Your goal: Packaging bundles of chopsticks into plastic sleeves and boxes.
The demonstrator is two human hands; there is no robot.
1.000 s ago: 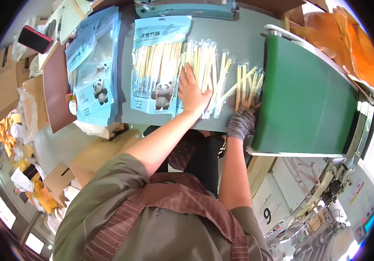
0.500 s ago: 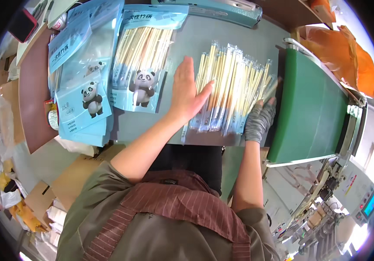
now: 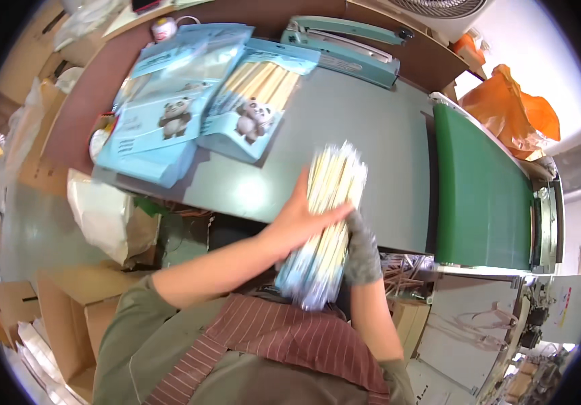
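Observation:
A thick bundle of individually wrapped chopsticks [image 3: 331,216] is gripped between both my hands, tilted, its lower end near my apron. My bare left hand [image 3: 300,219] clasps the left side, thumb across the front. On the other side, my right hand [image 3: 363,251], in a grey fingerless glove, presses against the bundle; its fingers are partly hidden and blurred. Farther back on the grey table [image 3: 391,128] lies a blue panda-printed pouch [image 3: 253,111] filled with chopsticks. Left of it is a stack of similar blue pouches [image 3: 155,128] that look flat.
A teal heat sealer [image 3: 344,54] stands at the table's back. To the right runs a green conveyor belt [image 3: 483,189], with an orange bag [image 3: 510,111] beyond it. Cardboard boxes [image 3: 67,317] and a white sack [image 3: 111,216] are at the lower left.
The chopsticks, spread on the table before, are now gathered into one bundle and lifted toward me off the table. My view has shifted, too.

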